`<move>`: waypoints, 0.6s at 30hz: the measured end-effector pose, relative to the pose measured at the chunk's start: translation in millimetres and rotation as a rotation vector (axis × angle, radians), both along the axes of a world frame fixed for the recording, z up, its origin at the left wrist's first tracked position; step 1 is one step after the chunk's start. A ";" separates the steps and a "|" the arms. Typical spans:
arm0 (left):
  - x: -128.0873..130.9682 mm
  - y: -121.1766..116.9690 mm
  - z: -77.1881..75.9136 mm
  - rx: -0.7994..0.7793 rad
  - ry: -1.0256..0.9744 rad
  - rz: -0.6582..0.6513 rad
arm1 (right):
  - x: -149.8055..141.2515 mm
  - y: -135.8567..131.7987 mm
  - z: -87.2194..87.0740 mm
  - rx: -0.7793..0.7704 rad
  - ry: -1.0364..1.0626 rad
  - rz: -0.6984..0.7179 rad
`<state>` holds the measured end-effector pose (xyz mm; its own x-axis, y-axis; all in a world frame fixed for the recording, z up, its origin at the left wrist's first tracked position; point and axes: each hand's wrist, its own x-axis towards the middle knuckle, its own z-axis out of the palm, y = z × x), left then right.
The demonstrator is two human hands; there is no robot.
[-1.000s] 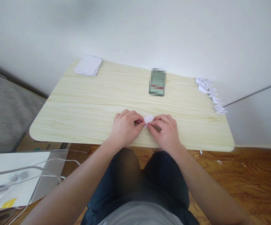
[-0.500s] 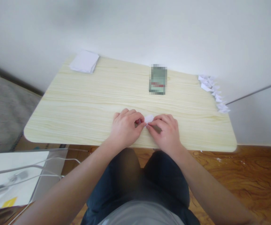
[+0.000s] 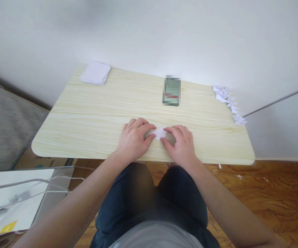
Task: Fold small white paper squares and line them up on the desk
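Note:
A small folded piece of white paper point(image 3: 160, 133) lies between my two hands near the front edge of the table. My left hand point(image 3: 136, 137) has its thumb and forefinger at the paper's left end. At the right end, the thumb and forefinger of my right hand point(image 3: 180, 140) grip the paper's edge. The fine folds of the paper are too small to make out.
The pale wooden table point(image 3: 97, 113) stands against a white wall. A stack of white paper point(image 3: 95, 72) lies at its back left. A pixelated green item point(image 3: 171, 91) lies at the back middle. Several folded white paper pieces point(image 3: 226, 96) line the right edge.
My fingers have moved apart along the paper, so more of it shows between them. The whole view has shifted slightly.

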<state>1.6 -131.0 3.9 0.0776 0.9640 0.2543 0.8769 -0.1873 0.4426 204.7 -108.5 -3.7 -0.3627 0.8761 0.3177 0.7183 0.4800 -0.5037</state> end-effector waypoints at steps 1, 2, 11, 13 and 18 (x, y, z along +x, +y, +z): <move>0.7 -1.1 -0.7 0.014 0.010 0.008 | 0.0 -0.1 0.0 0.000 0.000 -0.006; 1.3 -2.0 -1.0 0.023 0.020 0.015 | -0.2 -0.2 0.0 -0.001 0.000 -0.009; 4.2 3.2 4.4 0.050 0.098 0.063 | -3.6 19.2 12.4 -0.110 -0.090 0.026; 5.3 7.1 4.9 0.060 0.108 0.080 | -5.7 26.8 19.5 -0.148 -0.136 0.058; 6.1 11.0 5.1 0.068 0.086 0.117 | -11.9 36.4 33.6 -0.206 -0.257 0.043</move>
<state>7.7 -120.0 8.9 -0.0096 0.9486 0.3162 0.9286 -0.1089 0.3548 192.8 -72.1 29.9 -0.4465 0.8943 0.0288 0.8157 0.4200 -0.3979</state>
